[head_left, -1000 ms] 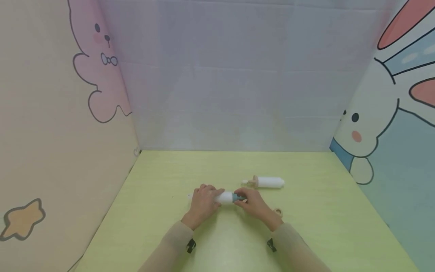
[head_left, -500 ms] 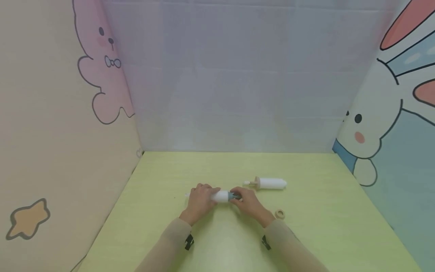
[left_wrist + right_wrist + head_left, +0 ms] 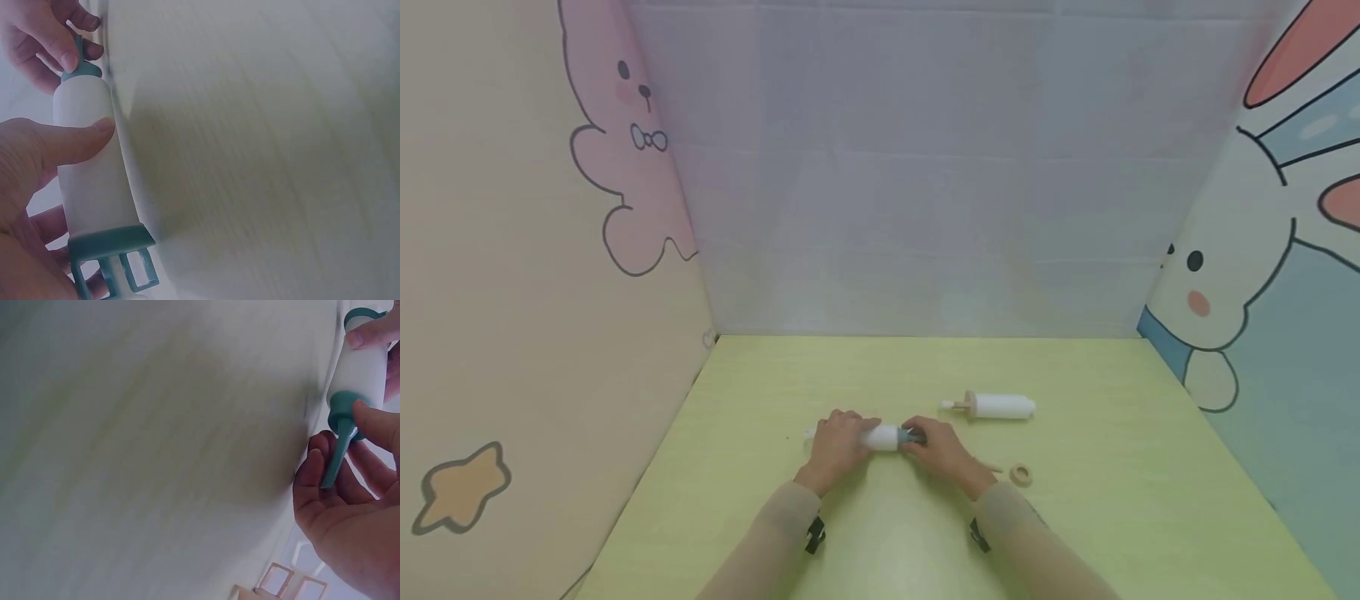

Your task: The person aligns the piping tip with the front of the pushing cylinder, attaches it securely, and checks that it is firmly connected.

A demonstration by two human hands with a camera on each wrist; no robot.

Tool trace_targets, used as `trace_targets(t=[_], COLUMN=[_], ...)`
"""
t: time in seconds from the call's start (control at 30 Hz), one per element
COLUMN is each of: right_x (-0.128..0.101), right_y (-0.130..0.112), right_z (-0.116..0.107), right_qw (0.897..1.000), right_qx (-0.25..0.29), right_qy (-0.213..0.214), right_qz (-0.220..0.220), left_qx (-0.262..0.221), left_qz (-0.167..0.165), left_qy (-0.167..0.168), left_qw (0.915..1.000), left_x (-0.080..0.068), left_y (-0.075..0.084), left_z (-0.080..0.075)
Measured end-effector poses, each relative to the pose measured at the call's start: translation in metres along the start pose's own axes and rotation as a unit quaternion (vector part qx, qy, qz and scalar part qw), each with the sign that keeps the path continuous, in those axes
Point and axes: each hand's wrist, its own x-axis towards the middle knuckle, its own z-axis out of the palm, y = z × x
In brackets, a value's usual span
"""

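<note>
A white syringe-shaped tube [image 3: 880, 438] lies level at mid-table, with a teal nozzle [image 3: 339, 450] at its right end and a teal looped collar [image 3: 112, 240] at its left end. My left hand [image 3: 838, 446] grips the barrel, thumb across it in the left wrist view. Around the nozzle my right hand [image 3: 938, 450] has its thumb and fingers curled, pinching its base. The nozzle's thin tip points into the right palm.
A second white syringe-shaped tube [image 3: 1003, 407] with a tan collar and plunger lies behind the right hand. A tan ring [image 3: 1021, 475] and a thin tan piece [image 3: 988, 467], partly hidden, lie by the right wrist. Walls stand on three sides.
Both hands have shifted slightly left together with the teal-ended tube. The tan ring and the thin tan piece now show beside the right wrist. The second tube stays put.
</note>
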Motion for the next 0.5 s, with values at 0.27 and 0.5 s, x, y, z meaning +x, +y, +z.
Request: trace_targets(t=[0.27,0.5], right_x=[0.0006,0.0019], right_y=[0.0012,0.0028], right_z=[0.0011,0.0005], right_qw=[1.000,1.000], right_qx=[-0.002,0.002], right_qy=[-0.005,-0.018], right_qz=[0.006,0.019], left_qx=[-0.010,-0.009], left_qz=[-0.001,-0.001], left_qy=[0.003,-0.003], left_qw=[0.9999,1.0000], left_x=[-0.0014,0.0006], left_y=[0.0010,-0.0003], left_z=[0.0010,0.0041])
